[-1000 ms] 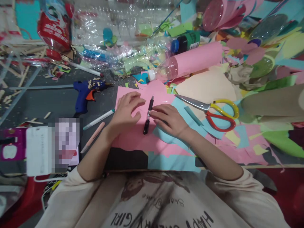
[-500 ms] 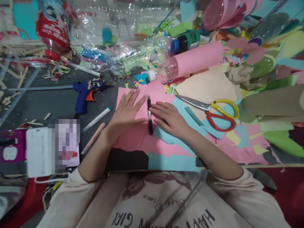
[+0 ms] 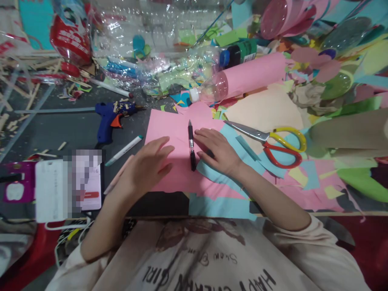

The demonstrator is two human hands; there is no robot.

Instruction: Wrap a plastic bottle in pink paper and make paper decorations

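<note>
A sheet of pink paper (image 3: pixel 178 178) lies in front of me, with a black pen (image 3: pixel 191 145) resting upright in view on it. My left hand (image 3: pixel 151 163) is over the sheet's left edge, fingers apart and holding nothing; whether it touches the paper I cannot tell. Just right of the pen, my right hand (image 3: pixel 216 149) rests with its fingers stretched out over pink and light blue paper (image 3: pixel 212 180). Beyond that hand lie scissors (image 3: pixel 266 139) with one yellow and one red handle. A white marker (image 3: pixel 124 150) is left of the sheet.
A blue glue gun (image 3: pixel 106 119) lies at the left, near a phone (image 3: pixel 92 186). Behind the sheet is a plastic bottle wrapped in pink paper (image 3: pixel 256 76). Paper scraps (image 3: pixel 315 178) cover the right side. A red-labelled bottle (image 3: pixel 71 44) and wooden sticks are at the back left.
My left hand has drawn back from the pink paper, leftward and toward me, uncovering more of the sheet. My right hand and the pen have hardly moved.
</note>
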